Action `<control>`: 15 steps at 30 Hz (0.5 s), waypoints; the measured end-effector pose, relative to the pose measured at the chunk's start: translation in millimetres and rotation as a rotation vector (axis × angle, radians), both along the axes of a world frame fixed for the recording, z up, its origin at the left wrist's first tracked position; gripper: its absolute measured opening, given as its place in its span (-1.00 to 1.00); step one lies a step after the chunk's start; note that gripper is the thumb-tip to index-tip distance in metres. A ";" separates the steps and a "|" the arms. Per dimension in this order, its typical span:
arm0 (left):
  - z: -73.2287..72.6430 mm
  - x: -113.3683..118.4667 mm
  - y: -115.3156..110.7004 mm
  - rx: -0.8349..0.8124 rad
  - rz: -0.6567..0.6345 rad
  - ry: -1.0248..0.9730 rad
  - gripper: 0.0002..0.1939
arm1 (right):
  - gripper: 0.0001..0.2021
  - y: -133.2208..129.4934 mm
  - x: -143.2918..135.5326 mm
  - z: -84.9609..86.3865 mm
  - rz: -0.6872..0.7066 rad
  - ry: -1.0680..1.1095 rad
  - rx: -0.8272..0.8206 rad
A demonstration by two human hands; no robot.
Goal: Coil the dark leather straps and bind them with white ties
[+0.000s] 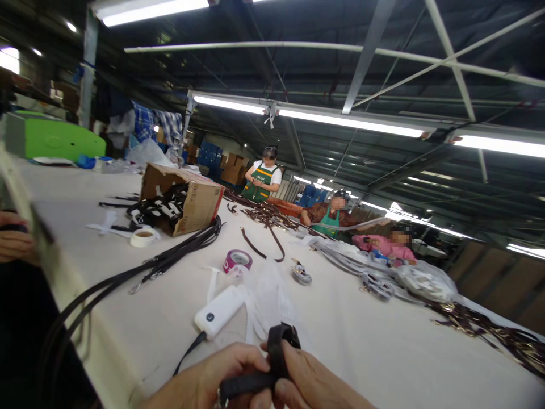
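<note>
At the bottom of the view, a dark strap with a buckle (277, 353) is bent into a loop between my two hands. My left hand (217, 369) pinches it from the left, near an end where a metal ring shows. From the other side my right hand (313, 375) grips the loop, thumb and fingers close to the buckle. Just beyond my hands lie thin clear plastic bags (275, 298) and a white handheld device (222, 311) with a round button and a black cable.
A cardboard box (200, 207) of dark straps lies tipped over. Near it are a white tape roll (143, 237), a purple tape roll (237, 260) and long dark straps (170, 258) hanging over the edge. Grey straps (340, 258) lie right. Another person's hand (15, 237) shows left; several co-workers are beyond.
</note>
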State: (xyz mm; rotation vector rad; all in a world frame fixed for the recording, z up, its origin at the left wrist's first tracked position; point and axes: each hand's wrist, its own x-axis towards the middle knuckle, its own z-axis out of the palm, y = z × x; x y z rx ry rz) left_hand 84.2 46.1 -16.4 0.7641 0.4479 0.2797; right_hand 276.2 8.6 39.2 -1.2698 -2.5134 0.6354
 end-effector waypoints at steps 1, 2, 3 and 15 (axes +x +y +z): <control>-4.0 0.6 0.4 0.003 -0.007 -0.035 -0.61 | -0.72 1.5 1.5 -5.9 -0.007 0.031 -0.021; -7.1 1.4 0.2 0.008 -0.007 -0.064 -0.59 | -0.70 3.2 3.8 -13.3 -0.012 0.072 -0.029; -9.1 2.3 -0.8 0.010 0.004 -0.089 -0.58 | -0.68 4.8 6.6 -21.3 -0.010 0.119 -0.019; -32.1 34.4 -20.2 0.487 0.603 -0.010 -0.33 | -0.59 8.0 -9.7 -74.7 -0.286 0.498 0.169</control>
